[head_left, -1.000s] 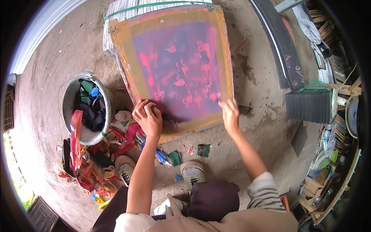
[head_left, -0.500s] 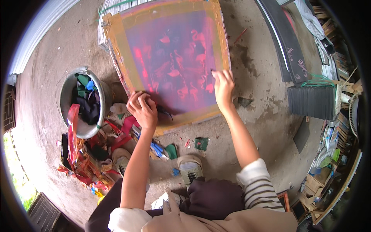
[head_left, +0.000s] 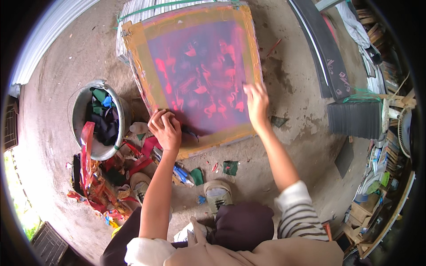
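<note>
Covering the floor's middle: a rectangular framed screen (head_left: 197,71), its face up before the person, set slightly askew; its far-left part overlaps a stack of white sheets (head_left: 148,12) bound with a green strap.
Mesh: hazy purple, darkening toward the near-left corner, with a pinker cast along the right side.
Flamingos: bright pink bird shapes (head_left: 200,89) scattered over the mesh, some crisp, others faint and blurred; thick pink smears lie along the left side and near the far-right corner.
Tape border: ochre-brown tape (head_left: 217,141) on all four sides, wrinkled and stained, peeling in places on the left and right; pink tints the far edge.
Left hand: the left hand (head_left: 165,130) lies at the near-left corner of the screen, fingers bent; I cannot tell whether it grips anything.
Right hand: the right hand (head_left: 258,101) is at the right edge, toward the near-right corner, thumb and finger drawn together by the mesh; whether something small sits between them cannot be told.
Bucket: a grey bucket (head_left: 127,113) of dark and green scraps, on the floor off the left edge.
Scraps: red plastic strips (head_left: 87,142) by the bucket; a dark green piece (head_left: 230,168) off the near edge.
</note>
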### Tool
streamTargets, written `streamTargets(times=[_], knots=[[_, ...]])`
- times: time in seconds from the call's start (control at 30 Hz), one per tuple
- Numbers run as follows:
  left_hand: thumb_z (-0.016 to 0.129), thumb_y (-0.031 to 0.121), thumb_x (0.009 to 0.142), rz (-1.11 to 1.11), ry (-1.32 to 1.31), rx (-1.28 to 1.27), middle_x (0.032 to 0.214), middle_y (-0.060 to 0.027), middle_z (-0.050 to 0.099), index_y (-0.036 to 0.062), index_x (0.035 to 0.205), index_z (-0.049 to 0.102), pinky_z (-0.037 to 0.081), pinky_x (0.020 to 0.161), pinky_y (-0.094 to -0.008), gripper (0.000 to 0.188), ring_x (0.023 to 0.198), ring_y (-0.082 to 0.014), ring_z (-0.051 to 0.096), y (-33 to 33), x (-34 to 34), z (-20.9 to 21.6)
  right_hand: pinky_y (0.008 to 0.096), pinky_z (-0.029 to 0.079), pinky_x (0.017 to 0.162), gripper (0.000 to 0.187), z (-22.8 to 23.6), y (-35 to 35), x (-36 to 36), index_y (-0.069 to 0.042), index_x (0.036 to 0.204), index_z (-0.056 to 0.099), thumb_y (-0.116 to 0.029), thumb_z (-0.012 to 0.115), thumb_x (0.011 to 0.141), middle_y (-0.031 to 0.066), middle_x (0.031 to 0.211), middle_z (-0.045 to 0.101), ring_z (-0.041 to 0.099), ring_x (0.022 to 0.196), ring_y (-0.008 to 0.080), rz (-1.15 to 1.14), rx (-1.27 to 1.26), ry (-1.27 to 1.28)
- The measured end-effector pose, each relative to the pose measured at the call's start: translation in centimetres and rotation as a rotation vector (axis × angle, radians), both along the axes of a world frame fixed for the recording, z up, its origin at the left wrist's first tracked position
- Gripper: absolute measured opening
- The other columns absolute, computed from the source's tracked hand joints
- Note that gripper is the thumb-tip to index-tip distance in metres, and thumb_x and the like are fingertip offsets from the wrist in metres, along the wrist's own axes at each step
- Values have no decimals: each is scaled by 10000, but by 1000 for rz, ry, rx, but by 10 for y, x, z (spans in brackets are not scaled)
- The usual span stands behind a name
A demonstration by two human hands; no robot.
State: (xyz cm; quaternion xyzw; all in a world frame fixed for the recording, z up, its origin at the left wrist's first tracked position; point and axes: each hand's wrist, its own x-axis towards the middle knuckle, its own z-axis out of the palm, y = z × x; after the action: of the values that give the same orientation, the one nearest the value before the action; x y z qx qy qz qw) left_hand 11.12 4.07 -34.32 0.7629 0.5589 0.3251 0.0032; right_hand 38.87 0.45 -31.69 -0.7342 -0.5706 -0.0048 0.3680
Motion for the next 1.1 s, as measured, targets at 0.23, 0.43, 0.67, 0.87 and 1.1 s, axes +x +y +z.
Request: streamTargets(times=[0.23, 0.43, 0.67, 0.87, 1.1], knots=[[615, 49, 778, 1, 1, -5, 1114, -96, 523, 88, 940, 570, 362, 1007, -460, 173, 1177, -323, 464, -5, 1, 0, 343, 524, 696, 173, -28, -76, -13, -15, 897, 669, 104, 635, 776, 109, 807, 626, 596, 781, 256, 38, -59, -48], [619, 46, 776, -8, -1, 7, 1098, -89, 531, 95, 931, 575, 371, 1001, -457, 169, 1171, -320, 476, -6, 10, 1, 402, 472, 699, 52, 31, 117, 39, 5, 848, 648, 26, 606, 827, 122, 788, 608, 579, 791, 300, 42, 217, -150], [622, 55, 773, 0, -45, 13, 1095, -89, 532, 100, 929, 569, 374, 994, -460, 171, 1157, -315, 483, 1, 12, 3, 380, 528, 653, 151, -29, -24, 18, -16, 908, 700, 64, 596, 834, 129, 818, 639, 621, 803, 265, 79, 5, -179], [615, 47, 775, 20, -30, -29, 1112, -103, 529, 82, 941, 566, 360, 1007, -467, 177, 1173, -324, 467, -4, 3, 1, 353, 527, 676, 132, -26, -68, -5, -8, 859, 698, 88, 660, 778, 98, 818, 652, 608, 792, 229, 111, -70, -121], [622, 61, 774, 2, -53, -20, 1098, -84, 535, 105, 916, 574, 369, 1004, -463, 157, 1167, -317, 476, -7, 12, 3, 382, 493, 701, 82, 48, 149, 43, -11, 844, 637, 54, 590, 822, 116, 811, 606, 591, 818, 295, 134, 207, -181]])
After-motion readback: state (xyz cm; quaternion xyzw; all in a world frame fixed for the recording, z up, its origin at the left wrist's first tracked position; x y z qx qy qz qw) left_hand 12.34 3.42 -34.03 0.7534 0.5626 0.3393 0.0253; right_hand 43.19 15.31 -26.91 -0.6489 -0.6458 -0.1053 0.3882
